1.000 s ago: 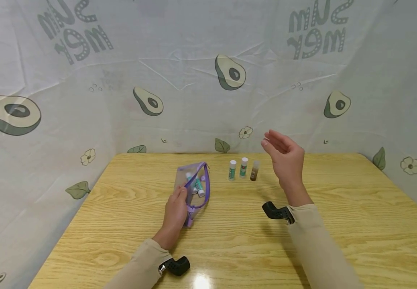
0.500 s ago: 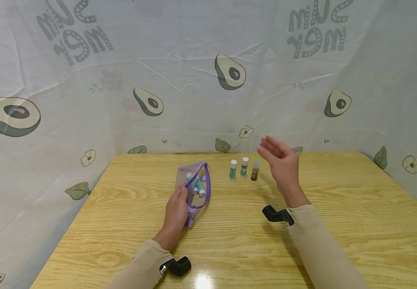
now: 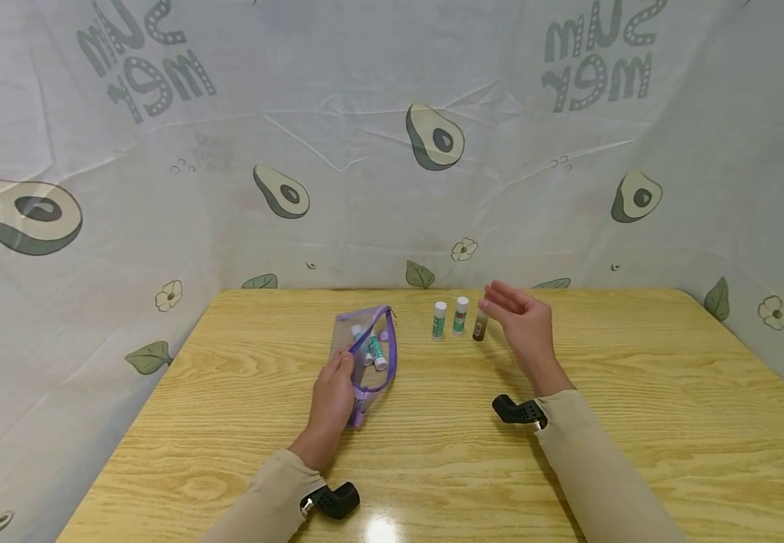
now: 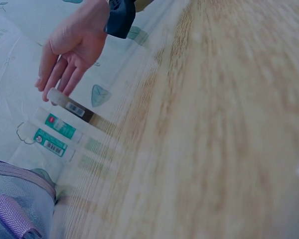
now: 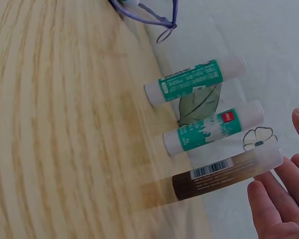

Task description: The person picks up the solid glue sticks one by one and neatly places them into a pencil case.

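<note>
My left hand [image 3: 333, 392] grips the near side of a see-through pouch [image 3: 344, 333] with purple zipper edging, its mouth spread apart. Inside lie glue sticks [image 3: 376, 353] with green labels and white caps. My right hand [image 3: 526, 324] is just right of an upright brown tube [image 3: 479, 329] with a frosted cap. In the right wrist view, its fingers [image 5: 266, 206] are right by the cap of that brown tube [image 5: 214, 175], thumb apart from them. Two green-and-white glue sticks stand left of the tube, one glue stick [image 3: 459, 317] nearer it and another glue stick [image 3: 438, 323] farther left.
The wooden table [image 3: 432, 452] runs back to a pale hanging cloth [image 3: 351, 151] printed with avocados, leaves and flowers. Black wrist-worn cameras sit at both sleeves, the left camera [image 3: 337, 501] low over the table and the right camera [image 3: 515, 409] farther back.
My right hand has come down and to the left, from above the table to beside the brown tube's cap. The left hand and pouch have stayed in place.
</note>
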A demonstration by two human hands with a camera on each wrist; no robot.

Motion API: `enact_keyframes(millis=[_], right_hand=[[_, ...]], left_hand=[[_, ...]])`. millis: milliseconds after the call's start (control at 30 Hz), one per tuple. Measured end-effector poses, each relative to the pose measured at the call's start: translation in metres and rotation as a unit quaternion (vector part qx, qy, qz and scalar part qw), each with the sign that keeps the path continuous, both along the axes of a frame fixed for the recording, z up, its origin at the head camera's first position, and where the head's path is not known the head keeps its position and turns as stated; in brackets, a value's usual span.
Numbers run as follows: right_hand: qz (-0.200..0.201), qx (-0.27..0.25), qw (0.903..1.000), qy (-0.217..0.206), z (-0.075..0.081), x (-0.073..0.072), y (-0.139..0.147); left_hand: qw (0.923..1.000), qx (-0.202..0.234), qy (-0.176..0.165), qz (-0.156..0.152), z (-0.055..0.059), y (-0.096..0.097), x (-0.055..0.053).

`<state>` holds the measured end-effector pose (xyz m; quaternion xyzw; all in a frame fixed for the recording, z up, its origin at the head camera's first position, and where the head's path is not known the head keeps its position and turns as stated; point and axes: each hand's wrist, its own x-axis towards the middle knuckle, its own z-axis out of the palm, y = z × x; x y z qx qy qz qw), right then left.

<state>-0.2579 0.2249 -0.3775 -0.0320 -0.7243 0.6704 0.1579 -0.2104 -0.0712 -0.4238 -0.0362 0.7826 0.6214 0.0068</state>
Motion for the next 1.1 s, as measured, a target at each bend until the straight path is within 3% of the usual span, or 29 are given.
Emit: enact_keyframes(millis=[133, 500, 1100], right_hand=[[0.004, -0.001, 1.0000, -0.007, -0.009, -0.004, 0.003], [-0.011, 0.070, 0.9947, -0.075, -0.023, -0.008, 0.007], [-0.014, 0.065, 0.9952, -0.072, -0.030, -0.009, 0.006]], left_hand=[[1.0000, 0.003, -0.001, -0.008, 0.000, 0.000, 0.001], [0.9999, 0.000, -0.007, -0.009, 0.002, 0.000, 0.002], [0.9999, -0.015, 0.002, 0.002, 0.001, 0.001, 0.002]])
